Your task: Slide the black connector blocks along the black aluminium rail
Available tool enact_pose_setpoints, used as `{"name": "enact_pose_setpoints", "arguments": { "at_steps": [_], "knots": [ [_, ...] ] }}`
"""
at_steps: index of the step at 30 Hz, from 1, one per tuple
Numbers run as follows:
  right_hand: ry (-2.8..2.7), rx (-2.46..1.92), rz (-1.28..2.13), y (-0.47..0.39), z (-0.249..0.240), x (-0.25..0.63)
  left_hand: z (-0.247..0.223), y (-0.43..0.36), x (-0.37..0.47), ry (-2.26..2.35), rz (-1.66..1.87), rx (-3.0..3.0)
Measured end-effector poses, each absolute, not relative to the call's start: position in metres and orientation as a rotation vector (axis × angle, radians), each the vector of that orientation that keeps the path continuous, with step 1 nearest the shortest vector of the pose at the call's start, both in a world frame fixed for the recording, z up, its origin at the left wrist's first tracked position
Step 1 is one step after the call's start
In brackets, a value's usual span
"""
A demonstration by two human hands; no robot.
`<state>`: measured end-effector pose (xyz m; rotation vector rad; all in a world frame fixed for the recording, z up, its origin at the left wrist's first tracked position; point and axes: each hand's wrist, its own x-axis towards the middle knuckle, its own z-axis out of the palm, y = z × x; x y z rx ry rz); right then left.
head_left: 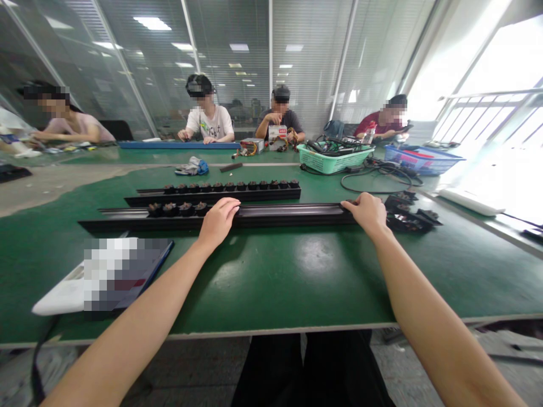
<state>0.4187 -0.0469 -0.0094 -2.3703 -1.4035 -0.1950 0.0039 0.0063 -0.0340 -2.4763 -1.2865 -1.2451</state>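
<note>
A long black rail (292, 215) with a shiny channel lies across the green table in front of me. Several round black parts (169, 209) sit along its left portion. My left hand (218, 223) rests over the middle of this rail, right beside the last visible round part. Its fingers are closed, and what lies beneath them is hidden. Near the rail's right end, my right hand (368, 215) pinches the channel edge between thumb and forefinger. Loose black parts (409, 215) are heaped just beyond that hand. Behind, a second black rail (220, 196) carries a full row of similar parts.
A white device with a dark, blurred-out panel (63, 291) lies at front left. Farther back are a glove (193, 167), a green basket of cables (335, 162), a blue basket (428, 161) and a white bar (470, 202). Several people sit across the table.
</note>
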Motion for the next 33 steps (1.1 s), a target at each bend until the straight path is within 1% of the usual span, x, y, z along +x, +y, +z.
{"name": "enact_pose_setpoints", "arguments": {
  "at_steps": [33],
  "knots": [
    [-1.356,-2.386,-0.168,-0.046,-0.0109,0.4257,-0.0332,0.0053,0.0037,-1.306,-1.243,-2.482]
  ]
}}
